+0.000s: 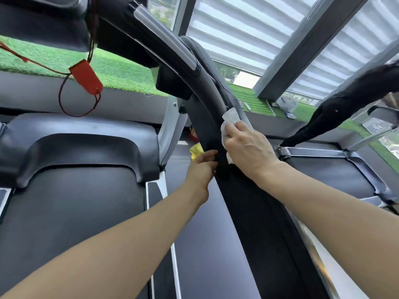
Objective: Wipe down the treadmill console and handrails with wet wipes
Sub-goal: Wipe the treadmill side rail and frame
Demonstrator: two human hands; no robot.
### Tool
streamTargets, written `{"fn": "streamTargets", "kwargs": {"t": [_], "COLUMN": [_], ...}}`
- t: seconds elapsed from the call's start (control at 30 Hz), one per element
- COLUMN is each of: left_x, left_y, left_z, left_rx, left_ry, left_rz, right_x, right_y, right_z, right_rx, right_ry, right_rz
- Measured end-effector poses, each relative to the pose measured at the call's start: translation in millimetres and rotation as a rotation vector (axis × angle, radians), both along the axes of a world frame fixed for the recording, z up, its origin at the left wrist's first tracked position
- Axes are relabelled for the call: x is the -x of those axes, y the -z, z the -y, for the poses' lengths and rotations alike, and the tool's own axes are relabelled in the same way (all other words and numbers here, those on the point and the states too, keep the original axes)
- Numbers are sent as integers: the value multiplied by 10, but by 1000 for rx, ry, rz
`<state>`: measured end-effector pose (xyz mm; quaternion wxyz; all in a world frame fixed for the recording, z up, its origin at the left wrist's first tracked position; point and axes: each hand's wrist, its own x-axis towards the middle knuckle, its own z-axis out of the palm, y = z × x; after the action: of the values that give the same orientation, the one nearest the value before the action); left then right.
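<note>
— What kind of room is seen here?

— A bright gym corner is shown: striped blinds [237, 29] are drawn over tall windows, and a ledge of green artificial turf [121, 70] runs behind the treadmill. A red safety clip [86, 77] is hung on its cord below the console [43, 20], which is seen only from underneath at the top left.

— Where is the wipe held?

— The white wet wipe [230, 124] is pressed against the right handrail [207, 93], where the curved bar meets the dark side panel. It is clamped under the right hand [248, 149], the fingers folded over it, probably so that the whole pad can be dragged along the rail.

— And the other hand?

— The left hand [201, 167] is set on the inner edge of the same panel, fingers closed narrowly on the edge; nothing loose can be seen in it. The rail is most likely being steadied from that side. Something yellow [196, 151] is glimpsed just behind those fingers; what it is cannot be told.

— How far along is the job judged to be?

— The handrail step is judged to be in hand; whether the console has been wiped cannot be told.
</note>
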<state>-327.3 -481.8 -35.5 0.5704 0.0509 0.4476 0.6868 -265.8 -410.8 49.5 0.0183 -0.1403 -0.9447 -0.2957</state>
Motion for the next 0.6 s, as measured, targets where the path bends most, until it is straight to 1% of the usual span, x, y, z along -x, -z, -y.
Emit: {"fn": "streamTargets", "kwargs": {"t": [0.07, 0.13, 0.23, 0.33, 0.4, 0.47, 0.6], "left_x": [51, 32, -53, -63, -30, 16, 130], "left_y": [178, 324, 402, 395, 418, 458, 566], "left_z": [-18, -14, -10, -17, -25, -26, -43], "left_rx": [78, 107, 90, 55, 41, 38, 92], "left_ry": [-62, -56, 2, 40, 55, 87, 110], "left_rz": [12, 67, 194, 274, 285, 255, 227], "right_x": [128, 140, -76, -437, -598, -590, -168], "right_y": [21, 15, 18, 118, 165, 203, 342], "right_z": [-105, -105, 61, 339, 479, 496, 144], "right_rx": [-25, -32, 52, 98, 115, 126, 113], "right_ry": [4, -5, -60, -47, -30, -1, 49], "right_rz": [2, 22, -1, 90, 142, 180, 251]}}
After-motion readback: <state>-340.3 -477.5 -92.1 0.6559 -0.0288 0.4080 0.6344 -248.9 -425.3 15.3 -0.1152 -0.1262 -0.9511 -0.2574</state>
